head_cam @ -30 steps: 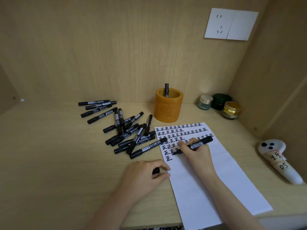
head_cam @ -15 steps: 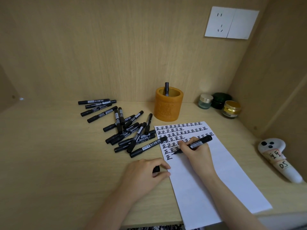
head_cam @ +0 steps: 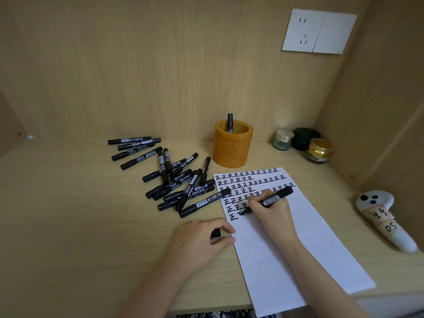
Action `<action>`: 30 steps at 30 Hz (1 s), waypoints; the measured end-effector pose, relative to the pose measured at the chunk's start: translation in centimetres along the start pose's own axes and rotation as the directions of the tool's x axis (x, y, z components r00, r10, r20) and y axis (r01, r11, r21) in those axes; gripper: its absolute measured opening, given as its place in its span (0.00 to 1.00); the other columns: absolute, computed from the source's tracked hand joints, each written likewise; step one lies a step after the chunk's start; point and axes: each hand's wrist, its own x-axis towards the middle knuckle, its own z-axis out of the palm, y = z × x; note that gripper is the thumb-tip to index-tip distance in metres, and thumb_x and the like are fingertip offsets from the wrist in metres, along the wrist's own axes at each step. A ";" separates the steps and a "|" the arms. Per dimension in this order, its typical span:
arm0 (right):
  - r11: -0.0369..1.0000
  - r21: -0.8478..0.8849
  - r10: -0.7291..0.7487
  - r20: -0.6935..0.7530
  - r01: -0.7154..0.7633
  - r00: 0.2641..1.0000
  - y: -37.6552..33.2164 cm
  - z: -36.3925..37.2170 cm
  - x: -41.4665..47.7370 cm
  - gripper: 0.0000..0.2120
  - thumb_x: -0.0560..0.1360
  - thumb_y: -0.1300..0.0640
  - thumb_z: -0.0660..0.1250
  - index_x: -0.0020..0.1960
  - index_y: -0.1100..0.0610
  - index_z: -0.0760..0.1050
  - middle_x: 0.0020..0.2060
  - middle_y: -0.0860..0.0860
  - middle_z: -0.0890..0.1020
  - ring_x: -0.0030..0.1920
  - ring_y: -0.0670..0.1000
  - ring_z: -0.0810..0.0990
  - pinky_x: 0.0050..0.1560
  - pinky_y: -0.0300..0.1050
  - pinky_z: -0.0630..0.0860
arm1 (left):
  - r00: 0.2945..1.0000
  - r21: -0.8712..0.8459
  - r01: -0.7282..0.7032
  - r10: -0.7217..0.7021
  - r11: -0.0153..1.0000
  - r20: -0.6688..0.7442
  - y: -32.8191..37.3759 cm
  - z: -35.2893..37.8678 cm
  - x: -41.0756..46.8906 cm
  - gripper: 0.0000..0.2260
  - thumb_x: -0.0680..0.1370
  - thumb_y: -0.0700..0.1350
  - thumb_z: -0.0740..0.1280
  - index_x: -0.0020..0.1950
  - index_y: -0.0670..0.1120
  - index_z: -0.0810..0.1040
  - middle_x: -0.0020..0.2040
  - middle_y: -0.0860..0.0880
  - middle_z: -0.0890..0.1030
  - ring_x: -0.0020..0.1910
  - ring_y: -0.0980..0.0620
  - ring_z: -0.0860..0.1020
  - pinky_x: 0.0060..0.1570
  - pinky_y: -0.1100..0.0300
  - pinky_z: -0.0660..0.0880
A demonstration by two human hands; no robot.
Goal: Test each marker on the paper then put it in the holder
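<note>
- Right hand (head_cam: 274,211): grip pinches the marker (head_cam: 273,199), tip on the paper (head_cam: 286,260) near its left edge, under the rows of marks.
- Left hand (head_cam: 199,239): grip curled round the cap (head_cam: 215,232), beside the paper, towards the table's (head_cam: 68,214) front edge.
- Risks: the paper overhangs the front edge and may slide under the stroke. The wrist could smear wet ink. A reach to the holder (head_cam: 231,148) by the back edge may knock the pile (head_cam: 183,184).

Dim, warm, even light with soft shadows; the wide lens bends the edges, and detail is slightly soft.
</note>
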 end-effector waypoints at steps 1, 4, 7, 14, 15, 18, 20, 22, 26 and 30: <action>1.000 -0.003 0.002 -0.001 -0.002 1.000 0.0 0.0 0.0 0.11 0.72 0.63 0.71 0.37 0.70 0.72 0.28 0.54 0.76 0.30 0.46 0.71 0.31 0.36 0.66 | 1.000 -0.001 0.002 -0.002 1.000 0.000 0.0 0.0 0.0 0.09 0.72 0.61 0.67 0.51 0.62 0.77 0.24 0.59 0.70 0.28 0.70 0.72 0.34 0.70 0.69; 1.000 -0.013 0.002 0.002 -0.002 1.000 -0.1 -0.1 0.0 0.10 0.71 0.65 0.70 0.36 0.70 0.72 0.29 0.55 0.76 0.30 0.46 0.71 0.31 0.35 0.67 | 1.000 0.000 0.003 -0.003 1.000 0.002 0.0 0.0 0.0 0.10 0.72 0.61 0.67 0.52 0.62 0.77 0.24 0.59 0.70 0.28 0.69 0.72 0.33 0.71 0.67; 1.000 -0.021 0.001 0.005 -0.001 1.000 -0.1 -0.1 0.0 0.10 0.71 0.66 0.69 0.37 0.71 0.72 0.29 0.55 0.76 0.30 0.46 0.71 0.30 0.35 0.66 | 1.000 -0.001 -0.002 0.002 1.000 0.003 0.1 -0.1 -0.1 0.10 0.73 0.61 0.66 0.52 0.62 0.77 0.24 0.60 0.70 0.28 0.70 0.72 0.33 0.71 0.66; 1.000 -0.009 -0.005 0.003 0.005 1.000 0.0 -0.1 0.0 0.13 0.73 0.62 0.70 0.37 0.70 0.72 0.28 0.54 0.75 0.30 0.47 0.71 0.31 0.38 0.66 | 1.000 0.002 0.006 -0.006 1.000 -0.003 0.2 -0.1 -0.1 0.09 0.73 0.61 0.67 0.51 0.62 0.77 0.23 0.60 0.69 0.27 0.71 0.71 0.32 0.70 0.65; 1.000 -0.018 -0.006 0.007 0.006 1.000 0.1 -0.1 0.0 0.13 0.73 0.62 0.70 0.37 0.70 0.72 0.28 0.54 0.74 0.30 0.47 0.70 0.31 0.38 0.66 | 1.000 0.005 0.006 -0.006 1.000 -0.002 0.3 -0.1 -0.1 0.09 0.73 0.61 0.67 0.51 0.62 0.77 0.22 0.60 0.69 0.27 0.71 0.71 0.31 0.70 0.64; 1.000 -0.019 -0.009 -0.005 0.009 1.000 0.1 -0.1 0.1 0.13 0.73 0.62 0.70 0.37 0.71 0.71 0.28 0.53 0.74 0.30 0.47 0.70 0.30 0.39 0.65 | 1.000 0.008 0.009 -0.009 1.000 0.006 0.3 -0.2 -0.1 0.09 0.73 0.61 0.66 0.51 0.62 0.77 0.22 0.60 0.69 0.26 0.71 0.71 0.30 0.71 0.62; 1.000 -0.021 -0.016 -0.017 0.015 1.000 0.1 -0.1 0.1 0.13 0.73 0.63 0.70 0.37 0.71 0.71 0.27 0.53 0.74 0.29 0.46 0.70 0.30 0.37 0.65 | 1.000 0.003 0.015 -0.015 1.000 0.011 0.3 -0.3 -0.2 0.08 0.73 0.60 0.67 0.51 0.62 0.77 0.22 0.61 0.70 0.27 0.72 0.71 0.30 0.71 0.62; 1.000 -0.002 -0.017 -0.017 0.017 1.000 0.1 0.0 0.1 0.12 0.73 0.63 0.70 0.37 0.71 0.72 0.27 0.53 0.74 0.28 0.45 0.70 0.29 0.35 0.65 | 1.000 0.009 0.013 -0.013 1.000 0.008 0.3 -0.3 -0.2 0.09 0.73 0.61 0.66 0.51 0.62 0.77 0.23 0.64 0.71 0.28 0.72 0.71 0.31 0.71 0.62; 0.999 0.041 -0.020 0.017 0.019 1.000 0.1 0.0 0.0 0.13 0.73 0.62 0.70 0.38 0.71 0.74 0.30 0.55 0.77 0.31 0.47 0.73 0.32 0.36 0.68 | 1.000 0.018 0.011 -0.011 1.000 0.004 0.2 -0.1 -0.1 0.09 0.73 0.61 0.66 0.51 0.62 0.77 0.22 0.59 0.70 0.28 0.72 0.71 0.32 0.71 0.63; 0.999 0.014 -0.034 0.023 0.033 0.999 -0.1 0.0 -0.2 0.13 0.73 0.61 0.71 0.37 0.69 0.74 0.29 0.54 0.78 0.31 0.47 0.73 0.32 0.36 0.68 | 1.000 0.032 0.008 -0.008 0.999 0.009 0.1 -0.1 -0.1 0.10 0.73 0.62 0.66 0.52 0.63 0.77 0.24 0.59 0.70 0.29 0.71 0.72 0.32 0.71 0.65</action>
